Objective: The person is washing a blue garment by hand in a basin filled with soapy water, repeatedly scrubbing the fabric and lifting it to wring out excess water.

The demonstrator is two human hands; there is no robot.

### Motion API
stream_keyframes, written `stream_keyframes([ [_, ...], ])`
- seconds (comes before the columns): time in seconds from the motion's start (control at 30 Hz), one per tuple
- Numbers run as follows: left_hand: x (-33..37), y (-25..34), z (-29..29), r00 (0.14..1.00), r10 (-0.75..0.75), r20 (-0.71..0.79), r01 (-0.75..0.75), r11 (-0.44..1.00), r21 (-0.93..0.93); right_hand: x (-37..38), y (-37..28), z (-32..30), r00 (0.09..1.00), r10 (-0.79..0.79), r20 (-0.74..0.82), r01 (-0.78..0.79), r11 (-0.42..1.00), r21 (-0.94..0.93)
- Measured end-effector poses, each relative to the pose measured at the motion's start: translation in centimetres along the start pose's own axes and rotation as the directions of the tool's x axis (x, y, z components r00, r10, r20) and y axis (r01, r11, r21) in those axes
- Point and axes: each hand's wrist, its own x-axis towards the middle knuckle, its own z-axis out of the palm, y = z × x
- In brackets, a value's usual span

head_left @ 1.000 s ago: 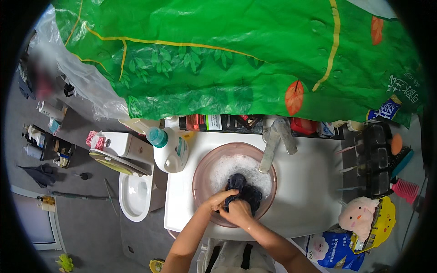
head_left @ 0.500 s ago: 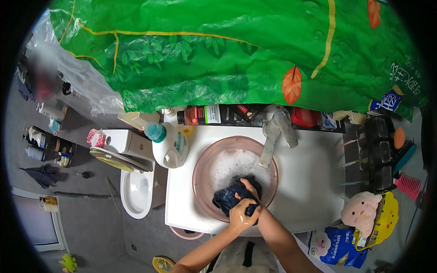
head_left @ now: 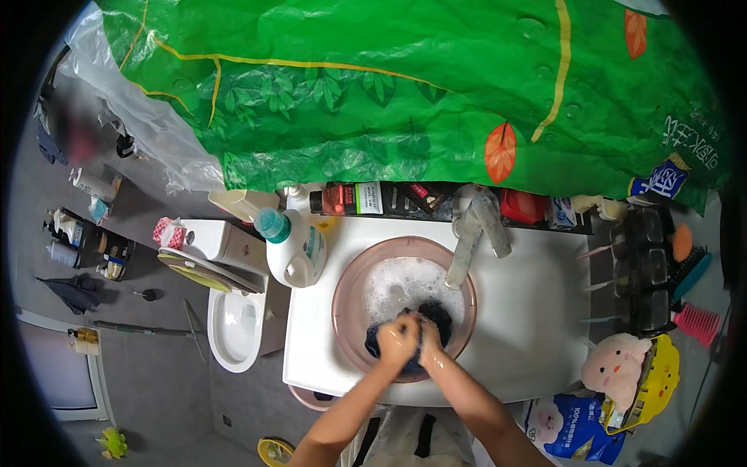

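the left hand (head_left: 398, 341) and right hand (head_left: 429, 347) are together, clamped on a wet, dark navy fabric piece (head_left: 437, 314). the piece sits in the near half of a round, translucent pink plastic basin (head_left: 339, 302) holding white foam (head_left: 397, 279).

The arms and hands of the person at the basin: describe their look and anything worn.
The left hand and right hand are ungloved and glisten wet. Both forearms show no sleeve, watch or bracelet; rings can't be made out.
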Motion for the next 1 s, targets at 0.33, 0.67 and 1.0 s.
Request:
stream_keyframes([
  [0.33,2.1,-1.3,-3.7,0.822,0.047,0.568,0.196,0.913,-0.359,-3.7,-4.6,2.3,0.992,-0.12,0.023,0.122,0.964,-0.236],
  [0.67,-1.6,2.2,-2.3,0.97,0.239,0.048,-0.223,0.951,-0.214,-2.8,-3.3,2.1,0.836,0.425,0.346,-0.539,0.751,0.381],
  [1.0,-2.6,3.1,-0.7,0.965,0.262,-0.02,-0.262,0.965,-0.024,1.5,-0.5,0.0,0.976,0.181,0.122,-0.199,0.967,0.157],
])
